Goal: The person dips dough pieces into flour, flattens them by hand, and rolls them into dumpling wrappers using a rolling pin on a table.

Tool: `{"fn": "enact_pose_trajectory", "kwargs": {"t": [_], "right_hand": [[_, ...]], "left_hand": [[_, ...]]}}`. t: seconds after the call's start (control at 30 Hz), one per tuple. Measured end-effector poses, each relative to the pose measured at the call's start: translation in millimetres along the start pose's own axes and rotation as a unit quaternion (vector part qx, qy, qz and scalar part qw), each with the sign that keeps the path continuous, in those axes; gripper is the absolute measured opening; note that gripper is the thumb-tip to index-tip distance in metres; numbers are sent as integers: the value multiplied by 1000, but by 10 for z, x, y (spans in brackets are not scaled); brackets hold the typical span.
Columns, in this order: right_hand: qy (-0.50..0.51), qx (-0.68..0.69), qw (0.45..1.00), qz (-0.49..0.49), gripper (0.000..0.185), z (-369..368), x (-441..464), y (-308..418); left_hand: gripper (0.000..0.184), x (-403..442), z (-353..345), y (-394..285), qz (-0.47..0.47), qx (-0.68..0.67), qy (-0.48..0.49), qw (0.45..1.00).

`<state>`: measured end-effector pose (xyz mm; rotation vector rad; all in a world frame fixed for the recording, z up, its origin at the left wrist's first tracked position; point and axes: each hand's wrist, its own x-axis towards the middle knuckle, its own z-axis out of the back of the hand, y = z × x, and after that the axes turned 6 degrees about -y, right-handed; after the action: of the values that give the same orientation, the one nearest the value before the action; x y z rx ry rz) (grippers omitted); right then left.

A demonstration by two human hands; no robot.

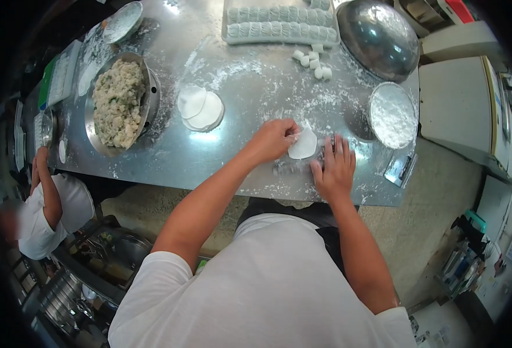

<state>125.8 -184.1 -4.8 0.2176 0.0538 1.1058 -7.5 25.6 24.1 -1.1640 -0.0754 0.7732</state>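
My left hand (278, 139) pinches the edge of a small white dough wrapper (303, 144) lying on the floured steel table (238, 162). Just to the right, my right hand (336, 169) is laid flat with its fingers stretched out. A blurred greyish, rod-like shape (290, 169) runs along the table towards my right palm; I cannot make out exactly what it is. To the left rests a stack of round dough wrappers (201, 109). Several small dough pieces (314, 62) lie beyond my hands.
A tray of pleated dumplings (224, 26) and an overturned metal bowl (381, 37) stand at the back. Right is a bowl of flour (392, 115); left, a metal bowl of filling (92, 132). Another person (73, 200) works at the table's left end.
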Motion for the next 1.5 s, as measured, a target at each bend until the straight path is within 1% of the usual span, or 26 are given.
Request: {"fn": "enact_pose_trajectory", "kwargs": {"t": [0.07,0.17,0.2,0.27,0.3,0.4,0.47,0.57,0.6,0.67,0.7,0.73,0.77,0.87,0.9,0.97,1.0,1.07,1.1,1.2,1.27,1.3,1.37,1.4,1.47,1.5], "right_hand": [[-10,-30,999,-8,75,7,601,97],[-71,-11,997,-41,73,-104,1273,154],[-78,-12,996,-43,73,-87,1264,148],[-91,-8,995,-32,72,-95,1228,135],[-96,5,994,-42,72,-80,1040,146],[-64,3,998,4,71,-90,165,41],[-50,17,999,4,72,-76,-2,26],[-38,16,999,6,75,-33,347,90],[-53,-4,999,1,76,-22,657,150],[-71,-20,997,-6,76,-149,1125,195],[-96,-15,995,-15,76,-207,1318,196],[-124,-14,992,-24,76,-196,1419,188],[-133,-18,991,-23,76,-155,1380,182],[-93,-4,996,1,74,-125,808,145],[-66,-4,998,16,73,-113,479,99],[-49,29,998,19,73,-45,-95,49],[-43,32,998,18,73,-64,-85,50],[-56,39,997,32,73,-55,7,45],[-36,19,999,25,75,-30,295,103],[-51,-23,998,0,75,-118,1082,252],[-110,-11,994,-12,74,-162,1329,244],[-112,-1,994,-10,72,-104,1273,259],[-95,10,995,-11,71,-113,893,222],[-81,19,997,10,70,-103,597,184],[-60,29,997,33,69,-57,132,96],[-60,36,997,40,67,-44,-29,59]], "left_hand": [[21,14,-24,-14,14,10,5,1000],[22,155,-29,-32,-68,47,-102,991],[22,187,-68,-16,-75,49,-103,991],[25,264,-121,20,-164,150,-121,968],[25,278,-109,15,-167,147,-128,966],[24,173,-48,4,-162,164,-99,968],[22,31,73,-87,31,-12,-21,999],[21,-26,52,120,60,-63,6,996],[21,-12,40,89,63,-61,12,996],[21,13,69,-45,-18,31,-58,998],[21,48,49,-39,-21,36,-58,997],[21,115,11,-17,-78,76,-89,990],[22,169,-16,6,-137,113,-123,976],[20,211,-13,94,-161,162,-99,969],[20,151,31,32,-160,158,-102,969],[21,-17,155,-128,45,29,-33,998],[21,-37,135,12,51,29,-30,998],[20,-92,10,332,48,-70,-1,996],[20,-84,24,262,51,-69,4,996],[26,-56,77,2,12,5,-49,999],[25,57,21,-27,-84,73,-110,988],[25,102,11,-2,-92,72,-114,987],[27,170,6,68,-156,168,-93,969],[27,143,51,32,-155,166,-100,969],[26,42,137,-38,-13,55,-26,998],[26,55,127,107,-9,54,-26,998]]}}
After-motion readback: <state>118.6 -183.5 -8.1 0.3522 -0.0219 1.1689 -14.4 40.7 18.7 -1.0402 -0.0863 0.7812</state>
